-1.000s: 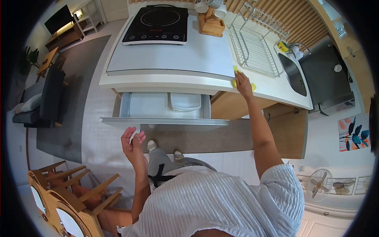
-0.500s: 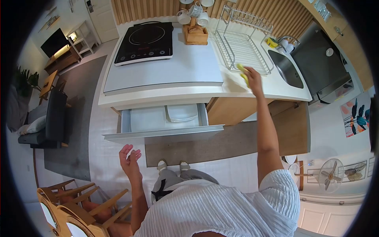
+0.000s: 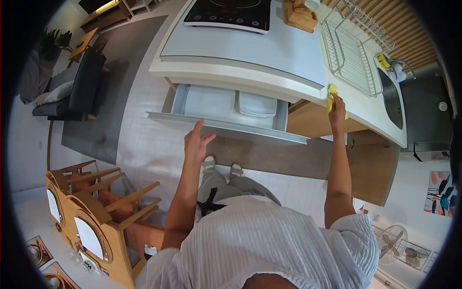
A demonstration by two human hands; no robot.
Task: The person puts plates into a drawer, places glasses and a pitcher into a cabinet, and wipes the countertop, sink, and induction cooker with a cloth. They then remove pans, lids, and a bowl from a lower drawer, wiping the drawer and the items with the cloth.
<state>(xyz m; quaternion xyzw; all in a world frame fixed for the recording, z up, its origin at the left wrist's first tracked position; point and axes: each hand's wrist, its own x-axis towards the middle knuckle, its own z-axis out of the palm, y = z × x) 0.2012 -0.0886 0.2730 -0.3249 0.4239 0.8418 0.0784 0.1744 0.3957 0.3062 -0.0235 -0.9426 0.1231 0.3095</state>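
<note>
Right of the open drawer [image 3: 226,126], right hand [image 3: 338,110] is pressing yellow cloth [image 3: 331,91] flat to desk [image 3: 269,48] edge; left hand [image 3: 196,140] is hovering, grip wide.

Yellow cloth [image 3: 331,96] bunched under the right hand [image 3: 338,110] looks soft and matt. The countertop [image 3: 269,53] it sits on is smooth white with a low sheen. Up at 12 o'clock the hob [image 3: 231,12] is glossy black glass. The dish rack [image 3: 349,53] at 1 o'clock is thin shiny metal wire, and the sink [image 3: 391,98] next to it is dull steel. The drawer [image 3: 226,126] by the left hand [image 3: 196,142] is smooth and matt pale grey, with glazed white plates [image 3: 257,103] inside. The chairs [image 3: 96,212] at 8 o'clock are pale wood, and the shirt [image 3: 269,245] is ribbed white fabric.
</note>
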